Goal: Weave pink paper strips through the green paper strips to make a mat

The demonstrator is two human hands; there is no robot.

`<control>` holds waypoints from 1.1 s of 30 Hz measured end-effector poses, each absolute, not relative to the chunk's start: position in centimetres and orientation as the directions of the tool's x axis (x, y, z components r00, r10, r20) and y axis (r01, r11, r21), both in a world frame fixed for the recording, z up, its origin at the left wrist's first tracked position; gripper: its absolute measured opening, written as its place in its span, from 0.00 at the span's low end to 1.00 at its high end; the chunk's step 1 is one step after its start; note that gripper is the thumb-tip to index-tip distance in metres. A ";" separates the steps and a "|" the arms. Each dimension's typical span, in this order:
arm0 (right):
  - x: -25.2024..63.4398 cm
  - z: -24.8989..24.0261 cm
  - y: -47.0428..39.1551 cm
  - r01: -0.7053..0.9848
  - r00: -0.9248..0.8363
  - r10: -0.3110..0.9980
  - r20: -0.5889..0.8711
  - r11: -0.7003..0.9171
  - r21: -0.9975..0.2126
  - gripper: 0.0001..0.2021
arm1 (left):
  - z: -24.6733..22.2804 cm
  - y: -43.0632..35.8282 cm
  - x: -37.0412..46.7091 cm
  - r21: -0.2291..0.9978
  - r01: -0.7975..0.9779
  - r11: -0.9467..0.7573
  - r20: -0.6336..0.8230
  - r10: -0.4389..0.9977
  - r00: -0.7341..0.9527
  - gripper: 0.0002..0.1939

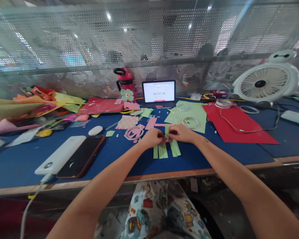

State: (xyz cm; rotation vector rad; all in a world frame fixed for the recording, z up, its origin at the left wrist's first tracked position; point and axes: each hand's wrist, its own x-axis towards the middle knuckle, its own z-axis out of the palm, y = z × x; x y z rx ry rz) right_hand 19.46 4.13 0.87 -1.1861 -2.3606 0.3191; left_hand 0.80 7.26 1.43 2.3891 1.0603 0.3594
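Both hands meet over paper strips at the middle of the blue table. My left hand (pixel 153 137) has its fingers pinched at the left side of an upright green strip (pixel 166 130). From the right, my right hand (pixel 180 133) pinches close to the same strip. Below the hands, several green strips (pixel 162 151) fan toward me, and part of a pink strip (pixel 160 125) shows behind. The fingers hide where the strips cross. Left of my left hand are a tape roll (pixel 134 132) and a pink checkered woven paper (pixel 128 122).
A phone (pixel 82 157) and white power bank (pixel 61 155) lie at the left. Behind stand a tablet (pixel 159 92) and red bottle (pixel 125 81). Green sheets (pixel 199 114), red sheets (pixel 239 126) and a white fan (pixel 266 79) are at the right.
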 end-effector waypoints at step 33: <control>19.2 1.1 3.8 0.709 -0.486 0.814 0.318 0.580 -0.402 0.07 | 0.8 6.6 1.1 0.519 0.683 -0.514 0.073 0.823 0.563 0.10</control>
